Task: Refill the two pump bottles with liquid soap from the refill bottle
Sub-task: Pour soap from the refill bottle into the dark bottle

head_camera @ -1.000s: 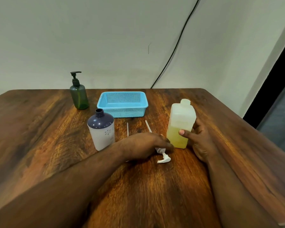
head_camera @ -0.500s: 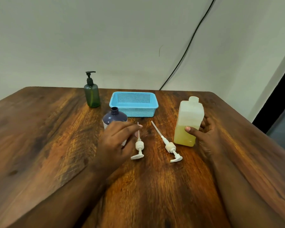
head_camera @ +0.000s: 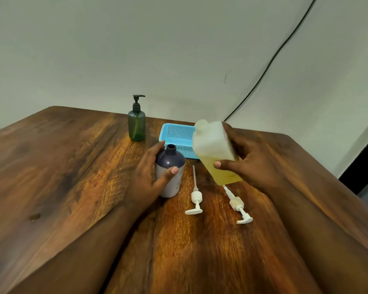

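Note:
A white bottle with a dark purple shoulder [head_camera: 170, 164] stands upright on the wooden table [head_camera: 72, 177] with its neck uncapped. My left hand [head_camera: 149, 179] wraps around its left side. My right hand [head_camera: 251, 164] holds the translucent refill bottle [head_camera: 212, 149], part full of yellow soap, lifted off the table and tilted left with its mouth above the basket's edge, to the right of the open neck. Two white pump heads lie flat with their tubes: one [head_camera: 194, 200] beside the purple bottle, the other [head_camera: 238, 205] below the refill bottle. A green pump bottle [head_camera: 136, 125] with a black pump stands behind.
A blue mesh basket [head_camera: 175, 132] sits at the back of the table, partly hidden by the refill bottle. A black cable [head_camera: 270, 62] runs down the wall behind. The table's right edge [head_camera: 327, 172] drops off near a dark doorway.
My left hand left the pump heads and closed around the purple-shouldered bottle. My right hand lifted the refill bottle off the table and tipped it left toward that bottle.

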`<state>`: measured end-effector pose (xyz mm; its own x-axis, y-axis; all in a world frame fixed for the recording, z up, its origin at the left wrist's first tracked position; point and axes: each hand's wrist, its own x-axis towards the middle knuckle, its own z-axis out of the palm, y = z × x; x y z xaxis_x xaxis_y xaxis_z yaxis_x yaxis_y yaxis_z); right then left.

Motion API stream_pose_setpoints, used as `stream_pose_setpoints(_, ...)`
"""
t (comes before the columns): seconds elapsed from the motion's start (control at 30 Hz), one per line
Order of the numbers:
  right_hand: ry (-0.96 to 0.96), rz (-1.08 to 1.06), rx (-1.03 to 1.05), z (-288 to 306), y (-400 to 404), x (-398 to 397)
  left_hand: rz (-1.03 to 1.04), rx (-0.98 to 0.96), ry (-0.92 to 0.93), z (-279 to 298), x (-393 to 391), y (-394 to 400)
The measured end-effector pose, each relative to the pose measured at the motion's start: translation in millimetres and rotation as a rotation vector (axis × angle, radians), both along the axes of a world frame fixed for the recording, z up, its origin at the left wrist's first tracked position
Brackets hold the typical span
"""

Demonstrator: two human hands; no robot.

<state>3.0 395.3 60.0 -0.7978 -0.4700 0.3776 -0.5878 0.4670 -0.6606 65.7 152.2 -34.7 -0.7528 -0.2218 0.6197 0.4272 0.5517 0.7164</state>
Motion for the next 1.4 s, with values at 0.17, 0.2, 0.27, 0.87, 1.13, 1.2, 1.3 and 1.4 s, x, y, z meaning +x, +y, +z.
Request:
stream_pose_setpoints(0.17, 0.002, -0.042, 0.114, 6, -15, -2, -0.082, 0.035, 0.049, 0, 2, -5)
stream_pose_setpoints(0.2, 0.006, -0.042, 0.122, 8, -14, -3, -0.092, 0.036, 0.059, 1, 2, -4)
stream_pose_setpoints(0.27, 0.022, -0.034, 0.139, 12, -15, -6, -0.11, 0.066, 0.044, 3, 3, -6)
stream_pose_setpoints(0.87, 0.178, 0.032, 0.533, 53, -34, 9, -0.082, 0.01, 0.029, -2, -6, -12)
stream_pose_setpoints(1.13, 0.195, 0.041, 0.607, 56, -33, 7, -0.093, 0.014, 0.036, -1, -6, -12)
stream_pose_setpoints(1.2, 0.2, 0.045, 0.624, 55, -33, 5, -0.096, 0.006, 0.045, -1, -6, -12)
stream_pose_setpoints(1.3, 0.198, 0.048, 0.645, 54, -33, 4, -0.092, 0.002, 0.035, -1, -5, -12)
stream_pose_setpoints(1.4, 0.193, 0.057, 0.658, 56, -33, 3, -0.098, -0.001, 0.043, -1, -5, -12)
